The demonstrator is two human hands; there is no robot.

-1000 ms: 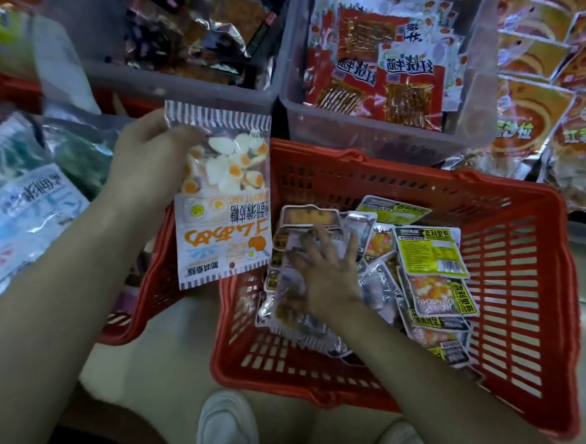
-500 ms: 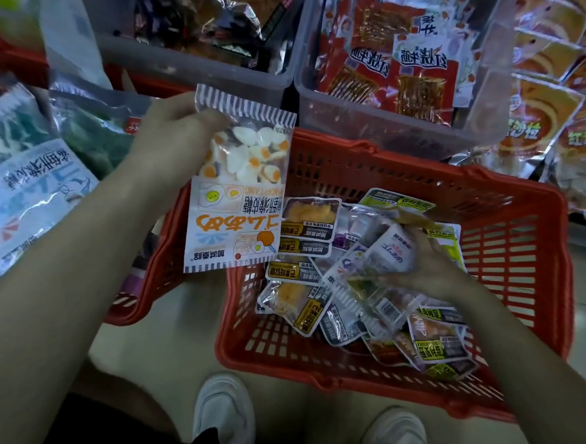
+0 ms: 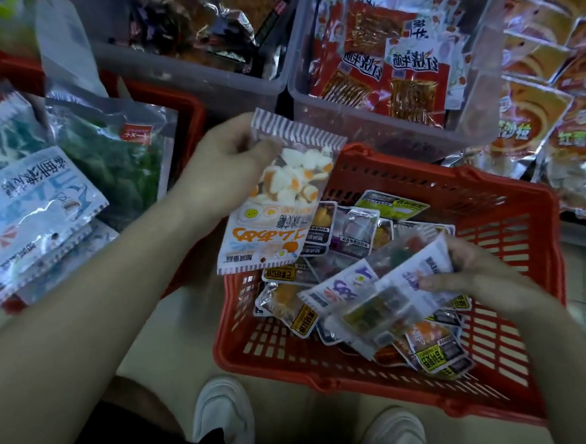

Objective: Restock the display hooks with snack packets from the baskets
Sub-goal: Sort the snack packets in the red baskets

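Note:
My left hand [image 3: 223,171] grips the top of an egg-candy packet [image 3: 277,205] with orange lettering, holding it above the left rim of the red basket [image 3: 513,249]. Inside the basket lie several small snack packets [image 3: 350,232]. My right hand [image 3: 473,279] holds a bunch of white packets with purple print [image 3: 385,291] lifted over the basket's middle; they are blurred.
A second red basket [image 3: 188,104] at left holds blue-white and green packets [image 3: 41,216]. Two grey bins [image 3: 357,125] with red and dark snack packets stand behind. Orange packets [image 3: 550,68] hang at right. My white shoes [image 3: 225,421] are on the floor below.
My right hand went from pressing on the pile to lifting a bunch of white packets toward the right. The left hand kept the egg-candy packet, shifting slightly rightward.

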